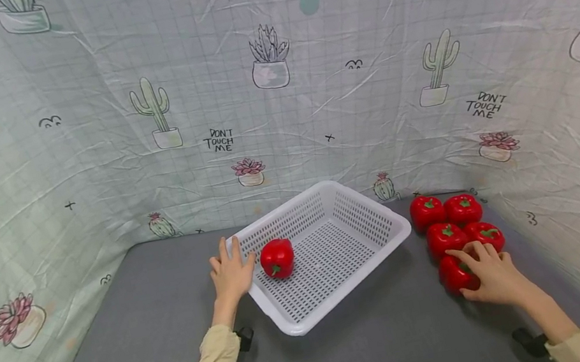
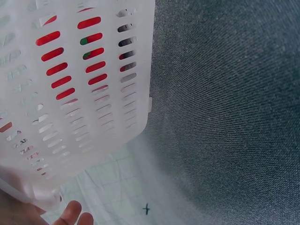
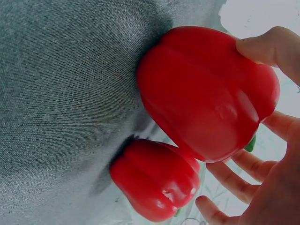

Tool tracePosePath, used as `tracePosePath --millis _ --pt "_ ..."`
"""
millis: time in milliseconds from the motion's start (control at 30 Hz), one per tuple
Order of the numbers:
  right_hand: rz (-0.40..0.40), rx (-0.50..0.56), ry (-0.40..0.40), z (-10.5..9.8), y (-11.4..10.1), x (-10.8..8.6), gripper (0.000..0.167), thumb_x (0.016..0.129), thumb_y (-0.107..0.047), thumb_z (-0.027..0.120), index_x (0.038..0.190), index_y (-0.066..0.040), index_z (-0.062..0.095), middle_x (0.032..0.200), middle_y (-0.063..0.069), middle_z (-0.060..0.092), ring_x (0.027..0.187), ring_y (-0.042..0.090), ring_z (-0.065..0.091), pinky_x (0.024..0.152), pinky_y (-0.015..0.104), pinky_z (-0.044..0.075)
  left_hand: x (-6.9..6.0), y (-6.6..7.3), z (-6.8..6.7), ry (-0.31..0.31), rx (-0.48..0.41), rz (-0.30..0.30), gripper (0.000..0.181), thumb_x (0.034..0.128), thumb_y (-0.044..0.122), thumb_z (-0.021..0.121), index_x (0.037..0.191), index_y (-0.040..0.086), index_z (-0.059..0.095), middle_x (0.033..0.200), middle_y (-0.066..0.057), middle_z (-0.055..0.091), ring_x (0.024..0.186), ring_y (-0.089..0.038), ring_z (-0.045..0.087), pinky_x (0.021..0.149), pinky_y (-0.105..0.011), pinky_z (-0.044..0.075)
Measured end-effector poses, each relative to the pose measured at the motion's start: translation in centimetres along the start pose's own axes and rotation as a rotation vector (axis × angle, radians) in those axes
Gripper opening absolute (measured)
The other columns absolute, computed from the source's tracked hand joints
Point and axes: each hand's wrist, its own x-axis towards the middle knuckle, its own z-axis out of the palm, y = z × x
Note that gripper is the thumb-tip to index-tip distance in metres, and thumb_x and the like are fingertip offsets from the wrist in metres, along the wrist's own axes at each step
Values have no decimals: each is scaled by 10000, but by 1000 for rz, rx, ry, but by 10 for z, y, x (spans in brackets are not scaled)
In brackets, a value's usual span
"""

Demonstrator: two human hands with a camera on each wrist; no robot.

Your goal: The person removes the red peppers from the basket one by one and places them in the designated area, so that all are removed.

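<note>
A white perforated plastic basket (image 1: 332, 254) stands at an angle on the table, with one red bell pepper (image 1: 277, 255) inside near its left wall. My left hand (image 1: 231, 278) rests on the basket's left rim, fingers spread. In the left wrist view, the basket's wall (image 2: 108, 112) shows red through its slots, and only some fingertips appear at the bottom. On the right, my right hand (image 1: 493, 278) grips the nearest bell pepper (image 1: 453, 275) of a cluster. The right wrist view has the thumb on one side of that pepper (image 3: 201, 93) and fingers at the other.
Several more red bell peppers (image 1: 446, 239) sit close together just behind the gripped one, near the table's right back edge. A dark grey cloth (image 1: 389, 345) covers the table. Cactus-printed sheeting (image 1: 281, 131) hangs behind and at both sides.
</note>
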Motion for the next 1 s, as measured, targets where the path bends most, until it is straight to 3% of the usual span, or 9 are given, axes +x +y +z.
tracePosePath --millis 267,533,1000 --pt "-10 -19 24 -7 -8 4 703 571 -294 789 1193 -143 499 1033 128 444 971 308 376 642 495 348 -1 0 1 1 -4 -4 643 908 390 398 1429 79 184 1492 -152 29 1134 -396 191 890 -590 234" --pt "-122 -8 140 -23 -33 26 651 587 -276 792 1176 -167 538 1061 109 482 963 272 419 717 511 351 -1 0 0 8 -1 -5 642 906 379 407 1428 75 189 1490 -156 39 1137 -398 192 890 -589 237" --pt "-311 7 200 -50 -71 51 621 617 -275 777 1183 -157 550 1101 84 504 1026 230 408 773 441 346 0 0 0 10 -1 0 642 905 386 404 1427 76 193 1489 -156 47 1130 -392 197 883 -586 243"
